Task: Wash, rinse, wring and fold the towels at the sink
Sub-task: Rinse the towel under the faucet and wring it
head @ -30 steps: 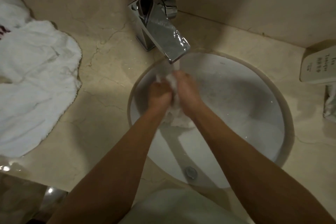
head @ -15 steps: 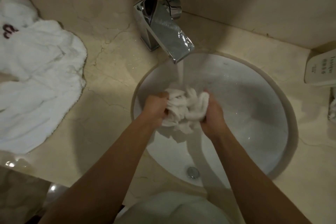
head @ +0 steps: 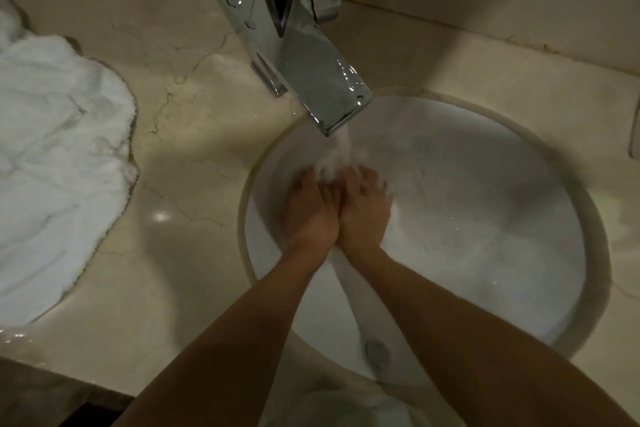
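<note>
The table (head: 194, 121) is cream marble crossed by thin dark veins. The round sink (head: 485, 218) is plain white inside, its rim a beige ring. The faucet (head: 301, 55) is mirror-bright chrome with a darker panel on top. The heaped towel (head: 59, 156) is white with grey fold shadows. Between the hands, something pale, perhaps white cloth, blurs into the water.

Dim, warm-toned frame. Small specular glare spot on the counter (head: 162, 217) left of the fingers (head: 363, 180); highlights on the chrome faucet (head: 311, 69) above them. Fingers and water stream (head: 341, 146) motion-blurred. Forearm shadows fall across the basin (head: 485, 218). Wide-angle bending at edges.
</note>
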A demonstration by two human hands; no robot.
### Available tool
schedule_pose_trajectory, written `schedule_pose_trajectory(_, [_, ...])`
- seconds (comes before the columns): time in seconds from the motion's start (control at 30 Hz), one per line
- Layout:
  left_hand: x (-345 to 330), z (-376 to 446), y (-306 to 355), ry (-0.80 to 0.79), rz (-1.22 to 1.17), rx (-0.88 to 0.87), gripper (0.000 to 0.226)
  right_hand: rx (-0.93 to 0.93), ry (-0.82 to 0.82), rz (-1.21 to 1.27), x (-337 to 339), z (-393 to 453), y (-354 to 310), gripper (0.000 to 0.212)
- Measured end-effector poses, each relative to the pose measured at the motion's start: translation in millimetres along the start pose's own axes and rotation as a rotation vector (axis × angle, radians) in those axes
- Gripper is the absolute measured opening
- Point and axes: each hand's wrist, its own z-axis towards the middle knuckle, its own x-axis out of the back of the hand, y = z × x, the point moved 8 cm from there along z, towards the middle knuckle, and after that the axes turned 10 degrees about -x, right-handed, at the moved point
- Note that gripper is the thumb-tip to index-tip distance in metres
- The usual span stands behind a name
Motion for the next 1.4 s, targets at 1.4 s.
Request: schedule_pose_trajectory(1.4, [-6.4,39.4,17.7,-0.113,-0.648,0.138,0.030,-0.715,-0.496,0.875,28.0,49.1,44.7,0.019])
